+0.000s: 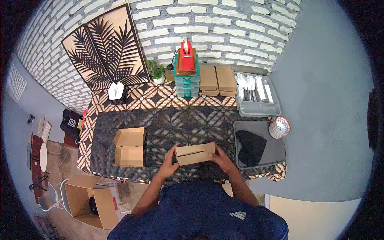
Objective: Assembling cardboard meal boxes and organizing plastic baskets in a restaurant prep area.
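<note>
Cardboard box (196,158): brown, oblong, dark slit showing; left hand (169,163), right hand (223,159) clamped on opposite ends.

- Navy-blue fabric shirt (196,208): a small white printed logo (238,215) of slanted bars, with tiny lettering too blurred to read.
- Black, fabric-like item (70,114) at the far left: a white, squarish emblem (72,123), with no legible wording.

Oblong brown cardboard box (195,156) – narrow gap showing – over dark mat (188,128).
</note>
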A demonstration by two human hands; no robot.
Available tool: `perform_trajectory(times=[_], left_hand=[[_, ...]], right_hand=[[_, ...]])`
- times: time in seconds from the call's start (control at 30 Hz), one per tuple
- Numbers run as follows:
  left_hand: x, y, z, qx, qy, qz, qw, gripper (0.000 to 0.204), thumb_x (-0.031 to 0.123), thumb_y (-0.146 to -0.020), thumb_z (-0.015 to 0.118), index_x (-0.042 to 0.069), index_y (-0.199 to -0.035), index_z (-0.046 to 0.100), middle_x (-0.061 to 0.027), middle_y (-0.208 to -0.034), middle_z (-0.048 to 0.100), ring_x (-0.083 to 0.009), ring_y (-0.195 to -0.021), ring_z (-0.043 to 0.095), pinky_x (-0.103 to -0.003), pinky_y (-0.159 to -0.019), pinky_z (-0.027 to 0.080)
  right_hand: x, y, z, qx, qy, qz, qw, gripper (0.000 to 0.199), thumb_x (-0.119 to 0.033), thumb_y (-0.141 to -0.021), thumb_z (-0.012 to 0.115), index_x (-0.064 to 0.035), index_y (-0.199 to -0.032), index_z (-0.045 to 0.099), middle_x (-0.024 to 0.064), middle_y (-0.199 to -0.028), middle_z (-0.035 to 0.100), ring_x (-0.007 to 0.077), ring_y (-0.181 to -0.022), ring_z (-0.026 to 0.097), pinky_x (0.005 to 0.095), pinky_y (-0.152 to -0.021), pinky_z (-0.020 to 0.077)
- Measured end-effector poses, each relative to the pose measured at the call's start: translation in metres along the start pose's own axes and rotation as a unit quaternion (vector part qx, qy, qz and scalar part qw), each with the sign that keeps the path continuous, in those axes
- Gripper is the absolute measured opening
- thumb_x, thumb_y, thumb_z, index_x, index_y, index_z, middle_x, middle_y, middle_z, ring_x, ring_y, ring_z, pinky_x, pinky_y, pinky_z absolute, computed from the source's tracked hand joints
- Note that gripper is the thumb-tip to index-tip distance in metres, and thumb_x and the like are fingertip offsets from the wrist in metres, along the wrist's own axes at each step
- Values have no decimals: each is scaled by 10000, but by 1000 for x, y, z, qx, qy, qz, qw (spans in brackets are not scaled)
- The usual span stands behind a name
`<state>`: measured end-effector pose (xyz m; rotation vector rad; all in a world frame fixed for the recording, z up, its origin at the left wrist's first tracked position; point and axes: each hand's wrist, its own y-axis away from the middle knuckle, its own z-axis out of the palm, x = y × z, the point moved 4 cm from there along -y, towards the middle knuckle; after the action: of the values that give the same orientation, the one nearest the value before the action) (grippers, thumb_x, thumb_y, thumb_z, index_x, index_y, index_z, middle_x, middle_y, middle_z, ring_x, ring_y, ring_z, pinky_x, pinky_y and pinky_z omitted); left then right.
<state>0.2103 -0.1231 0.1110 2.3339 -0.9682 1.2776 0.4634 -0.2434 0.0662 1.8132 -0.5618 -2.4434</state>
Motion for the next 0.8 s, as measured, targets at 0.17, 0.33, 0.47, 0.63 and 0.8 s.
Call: perform_trajectory(times=[0.17,0.33,0.47,0.63,0.8], left_hand=[[-7,4,-1,-35,252,-54,966,620,230,-954,597,69,-1481,314,-158,-1443,394,-265,-1314,414,-416,-1096,341],[-29,7,8,32,217,-115,969,579,295,-972,594,67,-1447,354,-123,-1327,502,-237,-1246,474,-382,-1073,359],[-31,5,10,40,284,-127,950,540,209,-956,627,68,-1417,384,-89,-1290,524,-209,-1231,478,-358,-1069,356],[-19,-2,2,-22,366,-109,924,605,175,-937,651,91,-1455,349,-87,-1338,497,-202,-1269,442,-344,-1091,328],[-20,-6,7,-62,334,-92,936,723,214,-921,672,112,-1508,261,-103,-1404,444,-220,-1317,398,-364,-1119,292]], right_hand=[[8,-7,-4,22,-24,14,999,658,-264,-920,673,-71,-1458,347,97,-1302,498,224,-1144,533,364,-939,486],[-2,-11,6,31,9,-3,999,670,-316,-918,680,-55,-1443,357,94,-1290,492,217,-1118,547,352,-883,504],[0,-11,8,30,0,-9,1000,673,-311,-924,676,-59,-1454,346,126,-1314,487,247,-1203,515,398,-967,491],[-3,-12,10,24,-8,3,1000,691,-315,-927,672,-79,-1474,323,131,-1346,466,253,-1217,505,416,-1004,470],[-3,-14,9,45,7,3,999,657,-306,-943,648,-115,-1481,324,131,-1348,455,263,-1247,474,415,-1018,458]])
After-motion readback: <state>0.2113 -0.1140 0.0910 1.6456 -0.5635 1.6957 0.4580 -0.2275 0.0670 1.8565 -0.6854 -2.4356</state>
